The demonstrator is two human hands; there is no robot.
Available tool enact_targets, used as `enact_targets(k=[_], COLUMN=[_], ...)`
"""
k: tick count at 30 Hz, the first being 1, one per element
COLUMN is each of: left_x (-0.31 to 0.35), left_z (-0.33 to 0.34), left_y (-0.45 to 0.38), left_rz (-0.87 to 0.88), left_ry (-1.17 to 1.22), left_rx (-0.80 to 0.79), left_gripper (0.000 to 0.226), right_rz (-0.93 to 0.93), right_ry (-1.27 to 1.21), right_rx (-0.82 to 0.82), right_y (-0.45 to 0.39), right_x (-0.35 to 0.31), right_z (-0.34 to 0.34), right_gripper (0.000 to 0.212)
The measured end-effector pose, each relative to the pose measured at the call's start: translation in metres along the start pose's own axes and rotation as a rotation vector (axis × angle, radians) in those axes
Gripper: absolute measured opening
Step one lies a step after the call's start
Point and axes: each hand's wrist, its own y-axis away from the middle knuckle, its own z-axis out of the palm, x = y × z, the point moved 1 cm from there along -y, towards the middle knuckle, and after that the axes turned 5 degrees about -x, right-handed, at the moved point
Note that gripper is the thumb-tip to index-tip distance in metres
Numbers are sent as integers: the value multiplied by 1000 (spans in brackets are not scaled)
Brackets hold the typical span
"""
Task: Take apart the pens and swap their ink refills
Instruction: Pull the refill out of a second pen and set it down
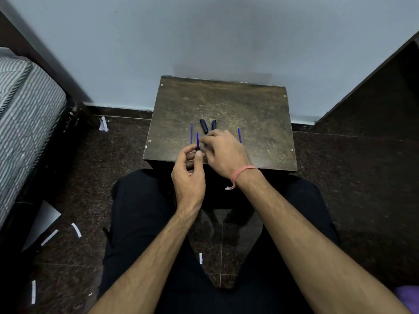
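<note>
A: Over the small dark wooden stool (226, 105), the left hand (189, 175) has thumb and fingertips pinched round the dark lower end of a thin blue pen piece (197, 141), which stands upright at the near edge.

B: And the right hand (223, 150)?

A: Fingers bent, reaching across to that same piece. They appear to touch it near the middle, but whether they actually grip it I cannot tell; the fingertips hide each other.

B: The other parts?

A: A slim blue ink refill (191, 132) lies flat just left of the held piece, another blue refill (239, 134) lies right of the right hand, and two black plastic pen caps (204, 125) sit side by side behind the knuckles, the right one partly covered.

B: So the step looks like pulling apart or refitting the held piece.

A: That's my reading. To do it well, I'd hold the base steady with the left pinch, keep the piece straight, and pull or push along its axis. A sideways load could bend something that thin. Keep it low over the stool, too, so a slip doesn't send it to the dark speckled floor (102, 177).
</note>
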Motion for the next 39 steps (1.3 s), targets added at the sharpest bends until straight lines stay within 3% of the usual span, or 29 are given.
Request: enact_targets(k=[9,15,28,30,32,36,39], left_x=[3,5,7,8,8,5,-3], left_z=[-3,-4,-3,-4,-4,-2,7], left_y=[-2,-1,-1,-1,0,2,8], left_rz=[-22,-26,-22,-26,-20,-24,-75], left_ry=[23,15,0,10,10,-43,-106], left_rx=[31,39,61,67,66,-36,-223], left_gripper=[15,14,14,14,13,14,16], right_rz=[-12,68,165,207,291,405,461], right_ry=[191,141,248,140,-120,-1043,-1520], right_rx=[-102,-20,-33,-8,58,179,222], right_y=[-11,-9,-15,-9,2,41,77], right_x=[-12,-11,-18,-13,-2,31,63], right_z=[10,10,8,6,2,-4,-10], right_gripper=[21,29,11,9,7,18,29])
